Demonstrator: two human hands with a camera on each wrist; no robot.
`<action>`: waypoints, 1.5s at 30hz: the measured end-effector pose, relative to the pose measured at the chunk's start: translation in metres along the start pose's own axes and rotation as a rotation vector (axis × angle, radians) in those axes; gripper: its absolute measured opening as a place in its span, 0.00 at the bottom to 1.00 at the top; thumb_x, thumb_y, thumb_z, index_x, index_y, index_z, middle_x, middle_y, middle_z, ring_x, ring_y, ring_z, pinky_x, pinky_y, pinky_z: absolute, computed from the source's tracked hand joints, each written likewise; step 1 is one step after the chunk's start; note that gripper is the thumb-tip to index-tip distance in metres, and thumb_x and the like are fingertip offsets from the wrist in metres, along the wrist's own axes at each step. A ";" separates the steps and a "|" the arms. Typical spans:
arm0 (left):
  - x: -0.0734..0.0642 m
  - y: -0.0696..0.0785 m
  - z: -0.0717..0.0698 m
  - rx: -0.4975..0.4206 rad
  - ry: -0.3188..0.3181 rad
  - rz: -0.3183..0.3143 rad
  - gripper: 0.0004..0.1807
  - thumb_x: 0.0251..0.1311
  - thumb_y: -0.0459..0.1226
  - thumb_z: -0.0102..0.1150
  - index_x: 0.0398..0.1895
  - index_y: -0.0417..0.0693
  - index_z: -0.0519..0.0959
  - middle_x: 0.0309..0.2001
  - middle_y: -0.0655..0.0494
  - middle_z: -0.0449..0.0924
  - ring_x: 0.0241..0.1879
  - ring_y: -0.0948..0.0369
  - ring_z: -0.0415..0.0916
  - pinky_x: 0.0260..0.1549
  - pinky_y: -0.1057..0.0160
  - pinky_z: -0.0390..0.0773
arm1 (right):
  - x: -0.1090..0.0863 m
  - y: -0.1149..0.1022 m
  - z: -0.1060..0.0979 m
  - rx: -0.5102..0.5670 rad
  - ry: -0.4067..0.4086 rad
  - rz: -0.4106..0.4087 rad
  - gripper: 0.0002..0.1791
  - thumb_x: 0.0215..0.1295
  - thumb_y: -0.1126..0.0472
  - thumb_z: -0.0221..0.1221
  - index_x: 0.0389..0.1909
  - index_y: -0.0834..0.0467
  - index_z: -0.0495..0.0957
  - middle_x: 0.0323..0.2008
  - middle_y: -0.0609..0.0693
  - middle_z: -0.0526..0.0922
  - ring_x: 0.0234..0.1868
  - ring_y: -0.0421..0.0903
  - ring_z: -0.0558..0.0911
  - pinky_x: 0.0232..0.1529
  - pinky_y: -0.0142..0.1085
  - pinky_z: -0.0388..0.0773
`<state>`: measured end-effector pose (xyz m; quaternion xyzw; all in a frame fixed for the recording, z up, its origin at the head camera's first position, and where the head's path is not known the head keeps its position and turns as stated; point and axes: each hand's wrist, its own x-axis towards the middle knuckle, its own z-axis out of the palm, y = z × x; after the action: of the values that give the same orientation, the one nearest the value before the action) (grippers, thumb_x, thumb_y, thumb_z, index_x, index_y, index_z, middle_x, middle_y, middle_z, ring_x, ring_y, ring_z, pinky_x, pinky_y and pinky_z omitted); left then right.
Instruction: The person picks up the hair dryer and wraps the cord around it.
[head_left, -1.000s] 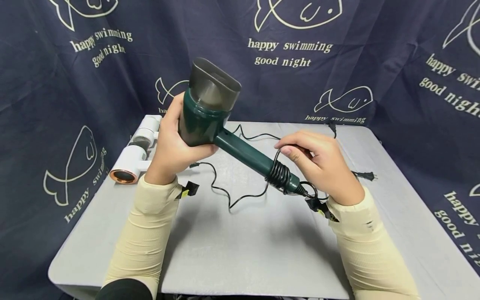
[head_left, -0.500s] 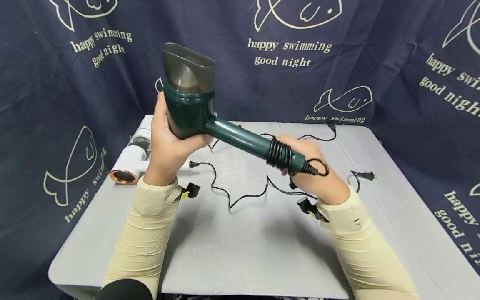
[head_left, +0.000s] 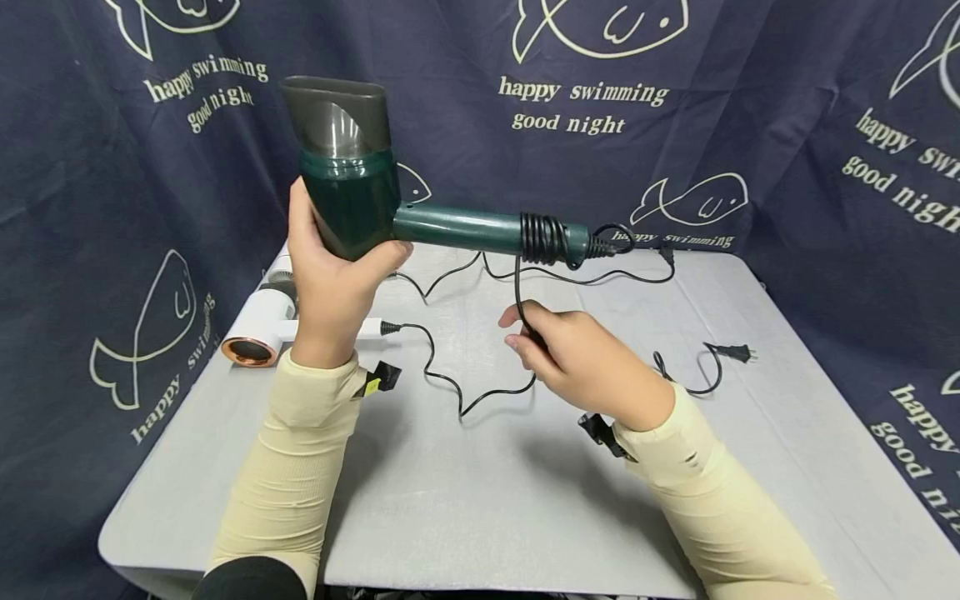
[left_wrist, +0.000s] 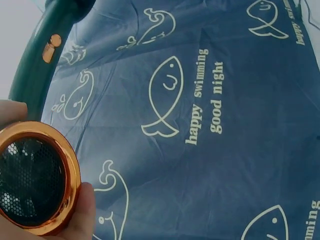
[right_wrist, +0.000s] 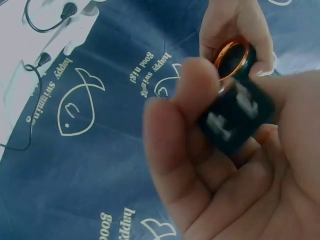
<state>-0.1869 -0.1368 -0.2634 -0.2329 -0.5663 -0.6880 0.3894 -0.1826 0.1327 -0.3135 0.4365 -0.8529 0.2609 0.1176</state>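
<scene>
A dark green hair dryer (head_left: 351, 196) with a smoky nozzle (head_left: 339, 117) is held up above the table by my left hand (head_left: 330, 292), which grips its body. The handle points right, with black cord (head_left: 544, 239) coiled round its end. In the left wrist view, the copper-rimmed air intake (left_wrist: 70, 165) faces the camera. My right hand (head_left: 592, 367) is below the handle, its curled fingers holding the loose end of that cord. In the right wrist view a dark two-pin plug (right_wrist: 235, 120) sits within those fingers, slightly blurred.
Two white hair dryers lie at the table's left: the nearer (head_left: 258, 329) has a copper rim, the farther (head_left: 281, 268) is partly hidden by my left hand. Their black cords trail across the grey table (head_left: 450, 500), one plug (head_left: 733, 352) at right. Printed blue curtains (head_left: 465, 50) surround it.
The green dryer has moved up and left, its handle swinging level. My right hand passed behind the handle and came down in front, drawing the cord; fewer turns seem to remain, though this is hard to tell.
</scene>
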 end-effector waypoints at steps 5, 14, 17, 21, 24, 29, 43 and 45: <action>0.000 -0.003 -0.001 0.008 0.038 -0.017 0.43 0.38 0.18 0.69 0.65 0.45 0.72 0.54 0.46 0.79 0.50 0.49 0.76 0.45 0.59 0.80 | -0.002 -0.009 -0.001 -0.090 0.030 -0.037 0.11 0.77 0.55 0.55 0.53 0.56 0.76 0.21 0.36 0.69 0.19 0.32 0.67 0.27 0.31 0.72; 0.001 -0.007 -0.002 0.096 0.033 0.031 0.44 0.38 0.20 0.68 0.67 0.43 0.71 0.56 0.51 0.78 0.53 0.50 0.75 0.50 0.59 0.78 | -0.010 -0.025 -0.013 -0.229 0.186 -0.081 0.16 0.72 0.55 0.56 0.55 0.57 0.79 0.19 0.36 0.68 0.16 0.34 0.65 0.21 0.33 0.70; 0.001 -0.008 -0.001 0.120 0.014 0.058 0.44 0.38 0.21 0.69 0.68 0.41 0.70 0.57 0.52 0.77 0.54 0.51 0.75 0.51 0.60 0.77 | -0.013 -0.027 -0.018 -0.239 0.270 -0.113 0.15 0.70 0.58 0.56 0.53 0.59 0.81 0.20 0.39 0.73 0.17 0.36 0.68 0.20 0.35 0.72; -0.001 -0.007 0.000 0.210 -0.009 0.020 0.45 0.38 0.22 0.69 0.68 0.44 0.71 0.57 0.52 0.79 0.54 0.55 0.74 0.53 0.61 0.74 | -0.016 -0.027 -0.025 -0.250 0.335 -0.132 0.14 0.69 0.59 0.56 0.50 0.60 0.82 0.27 0.45 0.83 0.20 0.40 0.75 0.22 0.40 0.77; -0.002 -0.005 0.001 0.330 -0.035 -0.044 0.46 0.37 0.24 0.71 0.69 0.46 0.72 0.56 0.53 0.80 0.53 0.60 0.74 0.53 0.63 0.72 | -0.017 -0.024 -0.031 -0.283 0.367 -0.144 0.14 0.69 0.58 0.56 0.49 0.60 0.84 0.31 0.46 0.86 0.22 0.41 0.78 0.24 0.41 0.78; -0.004 -0.003 0.001 0.470 -0.147 -0.052 0.48 0.34 0.24 0.74 0.69 0.46 0.73 0.57 0.52 0.81 0.52 0.62 0.75 0.55 0.63 0.71 | -0.018 -0.020 -0.042 -0.291 0.392 -0.168 0.12 0.68 0.59 0.58 0.47 0.57 0.86 0.28 0.42 0.82 0.22 0.35 0.72 0.23 0.31 0.71; -0.006 -0.003 0.001 0.374 -0.392 -0.002 0.49 0.30 0.23 0.73 0.67 0.41 0.73 0.54 0.47 0.82 0.51 0.60 0.76 0.55 0.63 0.72 | -0.024 -0.003 -0.062 -0.133 0.425 -0.100 0.15 0.56 0.59 0.74 0.43 0.57 0.85 0.32 0.41 0.86 0.25 0.32 0.76 0.31 0.22 0.71; -0.006 -0.002 0.001 0.338 -0.417 0.006 0.49 0.29 0.22 0.73 0.67 0.38 0.73 0.53 0.44 0.83 0.51 0.59 0.76 0.55 0.63 0.72 | -0.023 0.000 -0.061 -0.112 0.424 -0.092 0.15 0.55 0.58 0.75 0.43 0.57 0.85 0.31 0.41 0.85 0.25 0.32 0.75 0.30 0.22 0.70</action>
<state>-0.1851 -0.1340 -0.2684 -0.3030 -0.7404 -0.5197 0.2998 -0.1706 0.1820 -0.2721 0.4033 -0.8014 0.2934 0.3302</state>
